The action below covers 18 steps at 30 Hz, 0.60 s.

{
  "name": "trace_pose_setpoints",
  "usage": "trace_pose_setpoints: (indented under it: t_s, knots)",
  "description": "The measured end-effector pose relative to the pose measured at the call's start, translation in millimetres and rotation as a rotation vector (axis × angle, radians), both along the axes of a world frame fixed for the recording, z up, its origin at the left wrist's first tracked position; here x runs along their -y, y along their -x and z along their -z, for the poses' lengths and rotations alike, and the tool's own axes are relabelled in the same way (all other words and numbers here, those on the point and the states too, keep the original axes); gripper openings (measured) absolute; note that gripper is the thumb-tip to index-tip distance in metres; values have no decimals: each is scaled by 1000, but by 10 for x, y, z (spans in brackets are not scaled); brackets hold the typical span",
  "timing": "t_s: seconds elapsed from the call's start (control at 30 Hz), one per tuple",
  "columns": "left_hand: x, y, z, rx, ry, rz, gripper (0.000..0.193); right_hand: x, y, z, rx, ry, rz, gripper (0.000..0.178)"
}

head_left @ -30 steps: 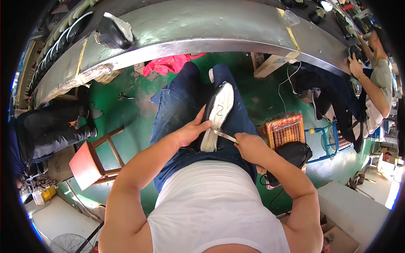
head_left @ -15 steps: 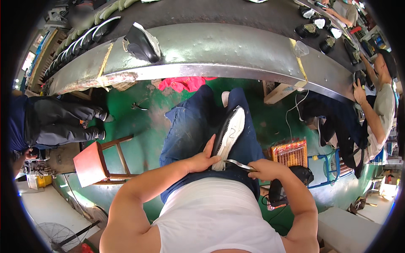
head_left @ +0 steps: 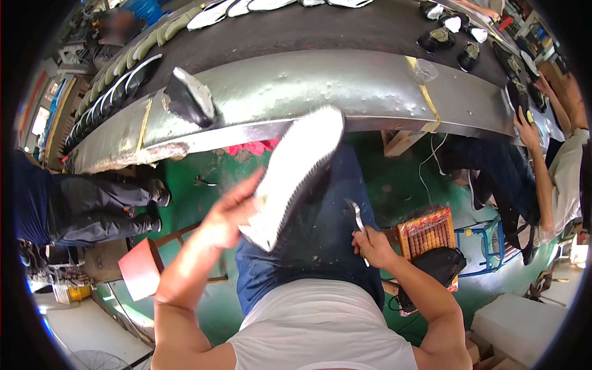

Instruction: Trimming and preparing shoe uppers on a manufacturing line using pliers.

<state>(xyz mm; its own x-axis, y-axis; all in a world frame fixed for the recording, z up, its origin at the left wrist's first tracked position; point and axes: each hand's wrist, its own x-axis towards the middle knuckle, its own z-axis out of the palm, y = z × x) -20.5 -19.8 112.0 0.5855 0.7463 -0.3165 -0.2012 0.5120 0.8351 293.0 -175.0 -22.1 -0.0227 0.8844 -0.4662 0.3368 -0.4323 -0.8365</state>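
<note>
Fingers of the left hand (head_left: 231, 216) are clamped on the white-soled shoe (head_left: 296, 172), which 1 second ago lay on the lap and is now lifted, sole up, toward the metal surface (head_left: 308, 92). Right hand (head_left: 370, 246) fingers are closed on a small metal tool (head_left: 356, 217), now clear of the shoe, which suggests tool work on it has paused.

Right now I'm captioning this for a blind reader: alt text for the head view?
A seated person's left hand lifts a white-soled shoe toward a metal workbench, while the right hand holds a small metal tool over the lap.
</note>
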Motion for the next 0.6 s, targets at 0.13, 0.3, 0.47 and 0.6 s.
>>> trace_pose_setpoints:
  t_s: [0.13,0.3,0.47,0.6]
  knots:
    - [-1285,-555,-626,-219,-287,-74,76,-208,-116,26,-17,134,-77,38]
    - [-3273,-1162,-688,-752,-610,-29,68,-283,-110,75,-140,123,-53,37]
    - [-3854,-1123,-96,-1958,-1623,145,51,-314,-167,110,-273,150,-22,35]
    - [-3945,-791,-295,-1585,-1647,288,48,-333,-220,87,-302,178,40,32]
